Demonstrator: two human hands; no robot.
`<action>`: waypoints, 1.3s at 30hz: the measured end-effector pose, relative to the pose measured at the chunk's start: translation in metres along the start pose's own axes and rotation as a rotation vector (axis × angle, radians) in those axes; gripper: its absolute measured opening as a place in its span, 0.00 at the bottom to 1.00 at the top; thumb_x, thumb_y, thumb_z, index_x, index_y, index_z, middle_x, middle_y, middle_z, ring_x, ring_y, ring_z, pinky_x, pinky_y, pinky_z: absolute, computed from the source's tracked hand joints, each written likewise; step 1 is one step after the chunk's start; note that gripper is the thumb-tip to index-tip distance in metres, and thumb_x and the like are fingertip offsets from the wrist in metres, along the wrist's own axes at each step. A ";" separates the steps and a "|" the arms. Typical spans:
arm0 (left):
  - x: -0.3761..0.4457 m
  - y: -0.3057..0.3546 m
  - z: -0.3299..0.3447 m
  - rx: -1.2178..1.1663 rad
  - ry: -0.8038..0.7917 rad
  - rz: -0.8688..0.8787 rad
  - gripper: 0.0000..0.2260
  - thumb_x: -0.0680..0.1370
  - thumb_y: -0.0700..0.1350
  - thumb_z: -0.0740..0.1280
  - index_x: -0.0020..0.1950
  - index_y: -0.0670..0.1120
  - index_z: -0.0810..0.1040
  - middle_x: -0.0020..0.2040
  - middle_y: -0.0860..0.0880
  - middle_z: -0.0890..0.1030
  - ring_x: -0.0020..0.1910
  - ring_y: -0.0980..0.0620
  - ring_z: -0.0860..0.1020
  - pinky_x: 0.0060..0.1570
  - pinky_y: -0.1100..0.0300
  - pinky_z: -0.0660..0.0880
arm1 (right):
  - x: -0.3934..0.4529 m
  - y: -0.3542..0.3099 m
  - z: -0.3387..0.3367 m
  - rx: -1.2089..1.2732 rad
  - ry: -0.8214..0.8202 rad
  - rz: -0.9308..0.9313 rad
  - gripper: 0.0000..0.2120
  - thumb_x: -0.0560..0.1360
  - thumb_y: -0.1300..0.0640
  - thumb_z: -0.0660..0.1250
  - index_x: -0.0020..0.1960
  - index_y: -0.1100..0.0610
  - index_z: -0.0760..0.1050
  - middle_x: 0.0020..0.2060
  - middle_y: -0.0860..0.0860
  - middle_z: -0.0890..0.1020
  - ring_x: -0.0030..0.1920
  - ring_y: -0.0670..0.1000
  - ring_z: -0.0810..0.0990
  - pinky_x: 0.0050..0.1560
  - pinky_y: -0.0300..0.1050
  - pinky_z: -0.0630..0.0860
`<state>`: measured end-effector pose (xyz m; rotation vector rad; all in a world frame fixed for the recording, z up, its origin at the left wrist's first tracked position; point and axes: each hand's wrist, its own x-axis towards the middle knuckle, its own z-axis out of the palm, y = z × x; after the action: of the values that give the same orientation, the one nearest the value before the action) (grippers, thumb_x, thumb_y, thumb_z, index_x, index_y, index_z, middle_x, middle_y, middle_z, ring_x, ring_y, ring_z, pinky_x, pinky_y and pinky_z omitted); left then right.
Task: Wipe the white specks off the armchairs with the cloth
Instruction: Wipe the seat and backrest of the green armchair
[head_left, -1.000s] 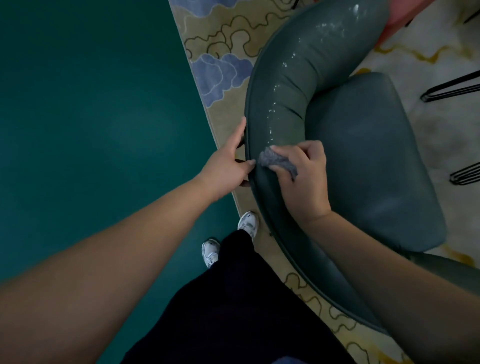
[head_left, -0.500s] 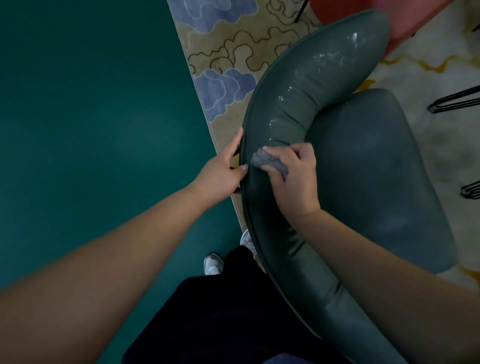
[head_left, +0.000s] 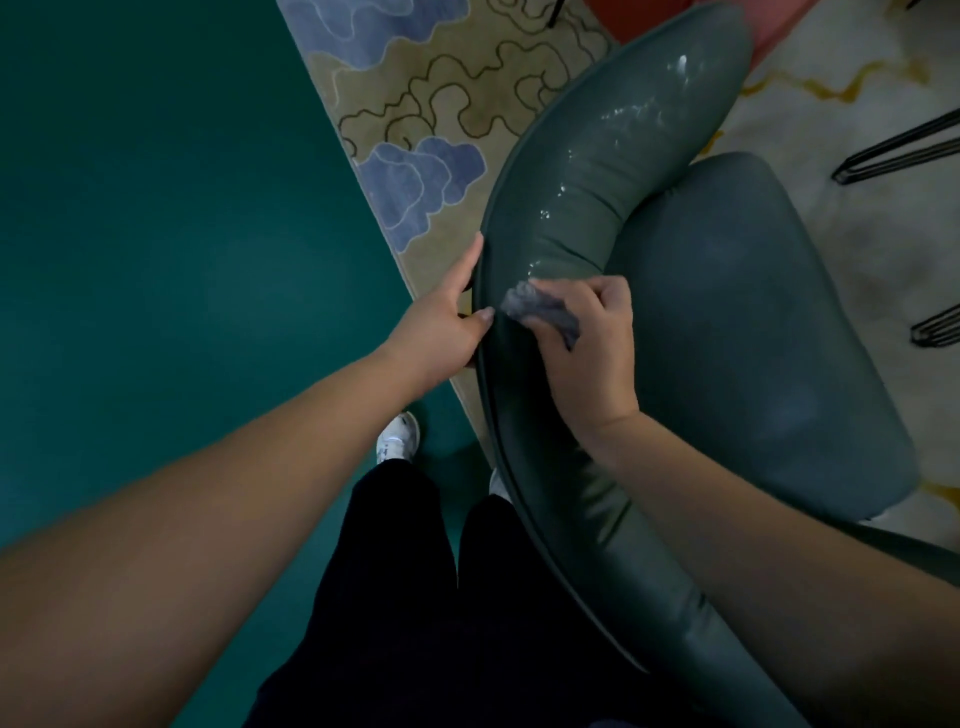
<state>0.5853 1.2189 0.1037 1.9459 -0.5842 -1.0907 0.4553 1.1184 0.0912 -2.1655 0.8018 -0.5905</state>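
A dark green leather armchair with a thick curved padded backrest fills the right half of the view. White specks dot the top of the backrest from its far end down toward my hands. My right hand presses a small crumpled grey cloth against the backrest top. My left hand grips the outer rim of the backrest, thumb on the edge right beside the cloth.
A patterned rug with blue clouds lies under the chair, bordering a teal floor on the left. Black metal legs of other furniture stand at the right. A red chair shows at the top. My legs and white shoes are below.
The view has shifted a little and the chair sits lower in it. My right hand with the cloth has slid slightly along the backrest; fewer specks lie just beyond the cloth.
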 end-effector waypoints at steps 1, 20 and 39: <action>0.004 0.003 -0.002 0.021 -0.009 0.008 0.33 0.80 0.39 0.61 0.78 0.61 0.51 0.76 0.53 0.62 0.59 0.56 0.73 0.65 0.55 0.71 | -0.007 -0.001 -0.002 -0.002 -0.001 0.002 0.17 0.69 0.68 0.73 0.56 0.57 0.79 0.50 0.55 0.70 0.50 0.53 0.75 0.52 0.40 0.76; 0.067 0.021 -0.053 0.211 -0.332 0.060 0.40 0.78 0.43 0.67 0.76 0.65 0.44 0.77 0.50 0.58 0.58 0.47 0.79 0.48 0.50 0.81 | 0.019 -0.018 0.021 -0.142 0.185 0.150 0.16 0.69 0.67 0.74 0.55 0.55 0.79 0.48 0.53 0.71 0.49 0.55 0.75 0.51 0.49 0.77; 0.111 0.033 -0.063 0.137 -0.417 0.059 0.38 0.77 0.46 0.67 0.74 0.69 0.46 0.75 0.54 0.62 0.58 0.47 0.79 0.55 0.46 0.78 | 0.076 -0.006 0.028 -0.159 0.287 0.307 0.13 0.70 0.62 0.75 0.54 0.58 0.80 0.48 0.51 0.69 0.48 0.49 0.72 0.53 0.32 0.71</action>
<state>0.6963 1.1491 0.0964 1.8079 -0.9562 -1.4634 0.5274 1.0818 0.0904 -2.0638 1.3488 -0.7050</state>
